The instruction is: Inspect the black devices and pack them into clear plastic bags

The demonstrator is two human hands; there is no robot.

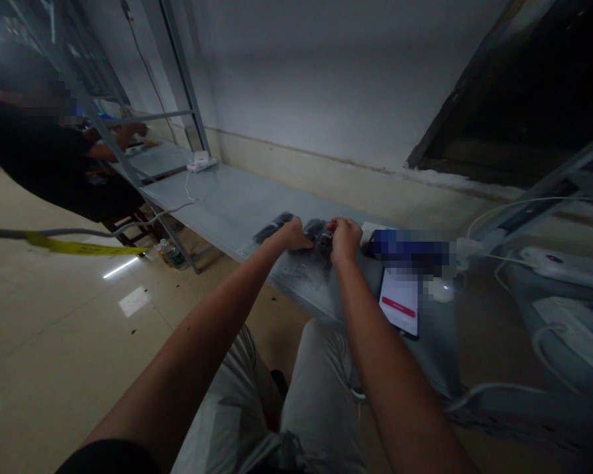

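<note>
Both my hands are at a dark bundle in clear plastic (pixel 317 232) on the grey bench. My left hand (pixel 294 235) grips its left side, fingers curled and partly hidden. My right hand (pixel 346 238) is closed in a pinch at its right edge, and a small red spot shows by the fingertips. Creased clear film spreads below the bundle toward the bench's front edge. A second dark packet (pixel 271 227) lies just left of my left hand. What the bundle contains is too blurred to tell.
Right of my hands lie a lit phone (pixel 399 299), a blue pixelated item (pixel 410 249) and a round white object (pixel 441 289). White power strips (pixel 568 266) and cables are at far right. Another person (pixel 44 145) sits at the left. A bed-frame post stands there, and bottles (pixel 172 253) are on the floor.
</note>
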